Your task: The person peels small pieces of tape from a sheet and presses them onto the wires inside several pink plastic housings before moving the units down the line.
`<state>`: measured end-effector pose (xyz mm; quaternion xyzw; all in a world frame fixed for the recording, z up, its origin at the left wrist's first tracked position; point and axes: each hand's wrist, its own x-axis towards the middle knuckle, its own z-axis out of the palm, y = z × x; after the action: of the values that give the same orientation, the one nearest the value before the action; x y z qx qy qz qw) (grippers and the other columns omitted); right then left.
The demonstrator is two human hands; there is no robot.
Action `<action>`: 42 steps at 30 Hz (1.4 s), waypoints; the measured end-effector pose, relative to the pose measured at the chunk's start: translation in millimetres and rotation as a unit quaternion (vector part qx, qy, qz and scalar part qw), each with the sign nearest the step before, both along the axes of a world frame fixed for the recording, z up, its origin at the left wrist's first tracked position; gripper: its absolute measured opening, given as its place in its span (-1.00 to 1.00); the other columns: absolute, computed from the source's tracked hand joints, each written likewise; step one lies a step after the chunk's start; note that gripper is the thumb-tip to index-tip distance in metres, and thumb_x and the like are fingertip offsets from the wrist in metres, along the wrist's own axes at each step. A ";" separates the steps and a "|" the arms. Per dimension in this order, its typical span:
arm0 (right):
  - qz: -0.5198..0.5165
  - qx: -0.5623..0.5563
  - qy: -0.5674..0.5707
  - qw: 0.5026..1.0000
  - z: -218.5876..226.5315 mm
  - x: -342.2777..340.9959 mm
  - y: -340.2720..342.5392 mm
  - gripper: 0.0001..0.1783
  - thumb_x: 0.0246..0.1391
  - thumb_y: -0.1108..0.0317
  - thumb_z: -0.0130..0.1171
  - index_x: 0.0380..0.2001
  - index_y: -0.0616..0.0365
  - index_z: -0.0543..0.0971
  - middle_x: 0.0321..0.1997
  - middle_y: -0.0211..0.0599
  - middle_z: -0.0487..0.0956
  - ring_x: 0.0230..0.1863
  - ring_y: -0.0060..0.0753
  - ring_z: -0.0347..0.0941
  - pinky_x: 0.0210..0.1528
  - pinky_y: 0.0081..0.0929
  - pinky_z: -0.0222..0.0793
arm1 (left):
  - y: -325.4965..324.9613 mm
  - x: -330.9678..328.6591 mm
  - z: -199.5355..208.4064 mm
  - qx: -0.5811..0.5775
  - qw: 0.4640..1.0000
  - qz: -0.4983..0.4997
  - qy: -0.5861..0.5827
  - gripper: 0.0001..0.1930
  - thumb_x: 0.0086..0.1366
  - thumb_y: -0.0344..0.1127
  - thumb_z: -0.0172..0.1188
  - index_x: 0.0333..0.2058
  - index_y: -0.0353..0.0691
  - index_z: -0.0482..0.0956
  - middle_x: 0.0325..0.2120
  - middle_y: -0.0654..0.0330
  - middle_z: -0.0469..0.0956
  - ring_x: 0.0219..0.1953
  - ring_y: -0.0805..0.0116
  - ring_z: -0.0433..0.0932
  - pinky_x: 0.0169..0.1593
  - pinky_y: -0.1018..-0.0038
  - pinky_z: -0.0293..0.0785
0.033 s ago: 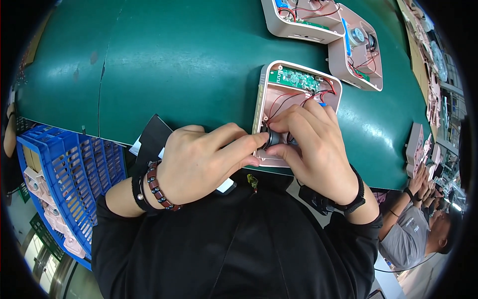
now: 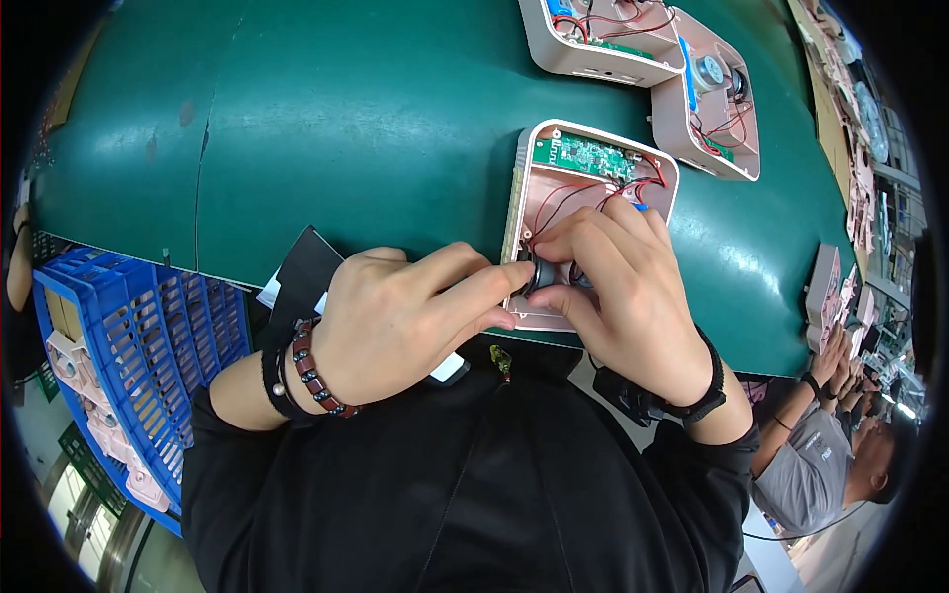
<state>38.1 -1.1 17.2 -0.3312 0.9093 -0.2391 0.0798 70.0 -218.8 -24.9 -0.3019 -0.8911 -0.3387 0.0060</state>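
A pale pink plastic housing (image 2: 529, 163) lies open side up near the table's front edge. Inside it are a green circuit board (image 2: 583, 155) at the far end and thin red and black wires. My right hand (image 2: 628, 267) reaches into the near end, thumb and fingers closed round a small round black speaker (image 2: 542, 272). From the left, my left hand (image 2: 415, 306) grips the housing's near left wall. Its index fingertip presses beside the speaker, and its thumb is low at the wall. My fingers hide most of the speaker and part of the wiring.
Two similar pink housings (image 2: 603, 64) with wires and speakers stand at the far right of the green table (image 2: 346, 128). A blue crate (image 2: 138, 366) with pink parts is at my left. Beyond the table's right end, a person in a grey shirt (image 2: 811, 474) works.
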 end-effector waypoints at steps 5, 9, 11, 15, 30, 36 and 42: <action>-0.005 0.008 -0.015 1.000 3.4 0.1 0.3 -0.66 -0.19 0.36 0.42 -0.32 0.13 0.51 -0.29 -0.39 0.54 -0.24 -0.25 0.37 -0.19 -0.33 0.17 | 1.0 -1.0 2.5 -0.005 1.000 -0.001 -0.015 -0.60 0.09 -0.07 0.33 -0.10 -0.03 0.61 -0.49 0.37 0.54 -0.60 0.40 0.50 -0.52 0.50 0.35; -0.006 0.007 -0.029 1.000 3.3 -1.1 0.9 -0.66 -0.19 0.36 0.42 -0.32 0.13 0.51 -0.29 -0.38 0.54 -0.23 -0.23 0.38 -0.17 -0.33 0.19 | 0.6 -0.5 3.3 -0.017 1.000 -0.002 -0.021 -0.56 0.09 -0.06 0.33 -0.05 -0.04 0.57 -0.48 0.34 0.54 -0.59 0.36 0.51 -0.51 0.48 0.36; -0.007 -0.006 -0.033 0.999 2.5 -1.3 2.3 -0.66 -0.19 0.35 0.43 -0.32 0.13 0.52 -0.29 -0.38 0.54 -0.23 -0.23 0.39 -0.16 -0.33 0.20 | 0.9 0.3 3.0 -0.021 0.999 0.002 -0.027 -0.54 0.08 -0.05 0.33 -0.05 -0.05 0.55 -0.48 0.33 0.54 -0.58 0.35 0.51 -0.50 0.47 0.37; -0.015 -0.018 -0.059 0.998 5.7 -1.4 5.2 -0.65 -0.19 0.36 0.44 -0.31 0.13 0.52 -0.28 -0.38 0.55 -0.21 -0.22 0.41 -0.14 -0.34 0.22 | 2.2 0.6 1.6 -0.018 1.000 0.000 -0.008 -0.53 0.07 -0.02 0.34 -0.06 -0.06 0.53 -0.48 0.30 0.54 -0.57 0.33 0.52 -0.49 0.46 0.37; -0.006 -0.052 -0.060 0.997 1.4 -2.5 8.0 -0.65 -0.22 0.41 0.45 -0.32 0.14 0.52 -0.28 -0.37 0.56 -0.18 -0.22 0.44 -0.13 -0.33 0.23 | 2.8 2.0 2.1 -0.021 1.000 0.010 0.006 -0.54 0.05 -0.03 0.36 -0.09 -0.07 0.55 -0.48 0.29 0.53 -0.58 0.33 0.51 -0.50 0.47 0.37; -0.010 -0.041 -0.040 0.998 1.3 -0.6 5.4 -0.66 -0.23 0.42 0.45 -0.34 0.13 0.53 -0.32 -0.38 0.54 -0.23 -0.21 0.41 -0.16 -0.33 0.22 | 2.6 5.0 1.6 -0.022 1.000 0.010 0.010 -0.57 0.07 -0.05 0.35 -0.10 -0.06 0.58 -0.49 0.33 0.53 -0.59 0.37 0.50 -0.51 0.48 0.35; -0.004 -0.024 -0.007 1.000 1.1 1.6 -0.4 -0.66 -0.26 0.43 0.44 -0.35 0.13 0.52 -0.35 -0.38 0.50 -0.26 -0.22 0.37 -0.21 -0.32 0.19 | 1.9 6.6 -0.8 -0.029 0.999 -0.002 0.033 -0.64 0.11 -0.12 0.33 -0.12 -0.05 0.61 -0.57 0.38 0.52 -0.62 0.41 0.46 -0.55 0.50 0.31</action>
<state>39.8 -1.5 18.3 -0.3274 0.9042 -0.2632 0.0774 76.6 -216.9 -25.7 -0.3148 -0.8992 -0.3027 0.0265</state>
